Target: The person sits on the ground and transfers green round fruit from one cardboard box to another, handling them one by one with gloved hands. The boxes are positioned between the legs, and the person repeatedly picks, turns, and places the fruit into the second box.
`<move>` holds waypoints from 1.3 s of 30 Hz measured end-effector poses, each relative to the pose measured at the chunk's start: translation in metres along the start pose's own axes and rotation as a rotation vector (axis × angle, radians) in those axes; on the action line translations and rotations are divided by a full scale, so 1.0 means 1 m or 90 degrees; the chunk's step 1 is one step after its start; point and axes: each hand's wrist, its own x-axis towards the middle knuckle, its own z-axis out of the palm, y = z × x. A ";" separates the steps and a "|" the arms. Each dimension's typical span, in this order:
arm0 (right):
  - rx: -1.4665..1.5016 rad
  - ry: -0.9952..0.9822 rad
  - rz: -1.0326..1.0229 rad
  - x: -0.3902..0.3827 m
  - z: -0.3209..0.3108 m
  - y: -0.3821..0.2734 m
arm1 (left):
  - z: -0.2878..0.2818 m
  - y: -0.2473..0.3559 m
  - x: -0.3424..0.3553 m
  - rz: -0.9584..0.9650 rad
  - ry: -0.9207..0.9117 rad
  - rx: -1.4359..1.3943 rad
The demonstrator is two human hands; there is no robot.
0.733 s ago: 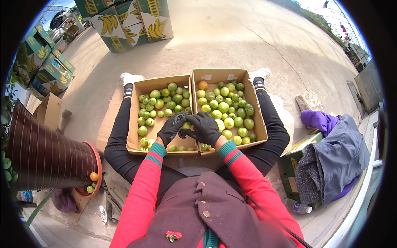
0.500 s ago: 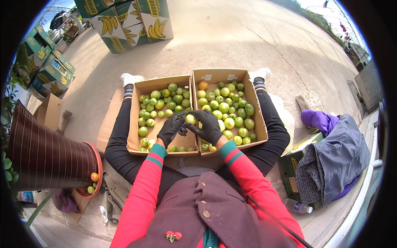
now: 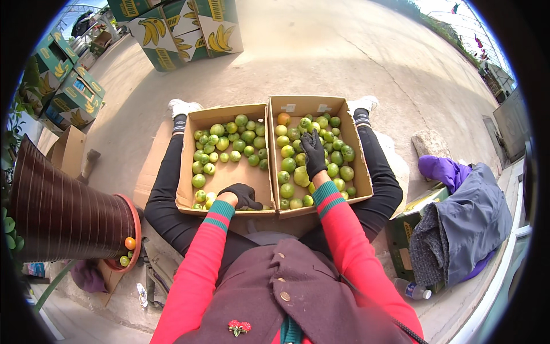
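Two open cardboard boxes stand side by side between my legs. Green tomatoes [image 3: 221,143] lie in the left box [image 3: 252,179], mostly along its far and left sides. The right box [image 3: 361,166] is more thickly covered with green tomatoes [image 3: 301,176], with an orange-tinged tomato [image 3: 283,118] in its far left corner. My left hand [image 3: 243,196], in a black glove, reaches down at the left box's near side, its fingertips hidden among the tomatoes there. Over the middle of the right box, my black-gloved right hand [image 3: 313,155] has its fingers stretched out toward the far side, touching tomatoes.
Green and white boxes with banana pictures [image 3: 183,34] are stacked beyond the left box, others [image 3: 74,100] farther left. A large brown pot [image 3: 74,206] lies at the left. At right are a grey jacket [image 3: 464,223], a purple cloth [image 3: 444,169], a stone [image 3: 431,143] and a plastic bottle [image 3: 412,288].
My hands, together around a pale green tomato between the boxes, have parted. The left has moved down to the left box's near side, the right up over the right box. That tomato has left them.
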 end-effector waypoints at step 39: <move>-0.287 0.000 0.066 0.047 0.012 -0.004 | 0.000 -0.002 0.002 -0.036 -0.047 0.027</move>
